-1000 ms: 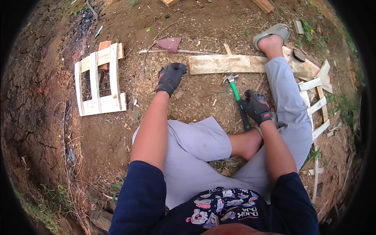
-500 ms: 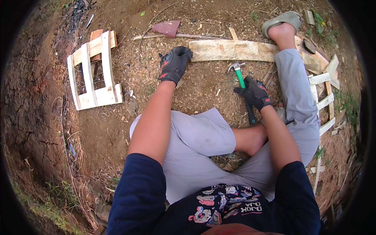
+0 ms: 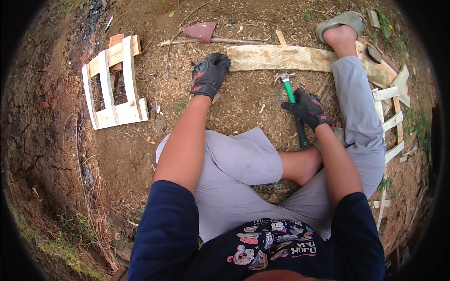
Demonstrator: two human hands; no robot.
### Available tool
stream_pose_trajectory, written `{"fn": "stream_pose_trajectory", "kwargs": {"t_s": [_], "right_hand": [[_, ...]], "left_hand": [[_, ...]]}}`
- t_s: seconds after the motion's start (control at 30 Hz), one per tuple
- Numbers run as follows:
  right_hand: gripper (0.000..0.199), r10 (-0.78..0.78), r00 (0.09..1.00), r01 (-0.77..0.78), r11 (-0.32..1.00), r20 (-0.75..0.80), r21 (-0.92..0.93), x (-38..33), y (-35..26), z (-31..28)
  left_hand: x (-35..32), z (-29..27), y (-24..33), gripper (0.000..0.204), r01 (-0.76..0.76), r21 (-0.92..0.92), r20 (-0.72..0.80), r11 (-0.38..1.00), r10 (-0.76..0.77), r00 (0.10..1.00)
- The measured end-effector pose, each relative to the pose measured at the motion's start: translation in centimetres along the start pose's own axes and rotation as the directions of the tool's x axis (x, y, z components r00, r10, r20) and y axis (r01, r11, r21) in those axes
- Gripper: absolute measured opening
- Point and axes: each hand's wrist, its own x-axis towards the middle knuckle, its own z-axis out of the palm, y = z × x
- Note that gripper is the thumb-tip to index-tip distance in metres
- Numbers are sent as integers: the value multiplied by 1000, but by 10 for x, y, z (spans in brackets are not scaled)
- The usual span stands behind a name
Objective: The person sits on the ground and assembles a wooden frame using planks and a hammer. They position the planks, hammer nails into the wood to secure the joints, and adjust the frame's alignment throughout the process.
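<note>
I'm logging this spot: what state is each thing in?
Long pale wooden plank: lying, partly hidden.
Metal claw hammer, green-and-black handle: partly covered.
Black-gloved left hand: curled at the plank's left end, grip unclear.
Black-gloved right hand: over the hammer's handle, grip unclear.
Left pale slatted wooden frame: lying, assembled.
Right pale slatted wooden frame: partly hidden.
Reddish-brown triangular piece: lying.

Between left hand and right hand, ground is left unobstructed. The latter is blocked ahead by a plank, rightward by a leg.
</note>
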Motion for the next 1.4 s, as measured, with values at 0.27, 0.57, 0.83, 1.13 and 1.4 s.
{"fn": "stream_pose_trajectory", "kwargs": {"t_s": [0.27,0.57,0.83,1.13,1.4], "right_hand": [[46,21,983,-58,979,-182,-198,-35,-3,36],[40,78,978,-120,969,-194,-217,-10,-16,42],[43,162,983,-176,966,-85,-189,11,-15,25],[38,39,971,-88,976,-234,-201,1,2,45],[35,-2,939,-62,983,-345,-174,-4,1,49]], "left_hand": [[0,3,13,31,39,13,51,999,-40,998],[2,-13,14,29,19,42,97,999,-23,995],[1,-1,19,38,-107,136,84,985,97,992],[7,-17,27,32,-22,4,-78,1000,22,997],[7,-2,22,37,22,10,47,1000,-22,999]]}}
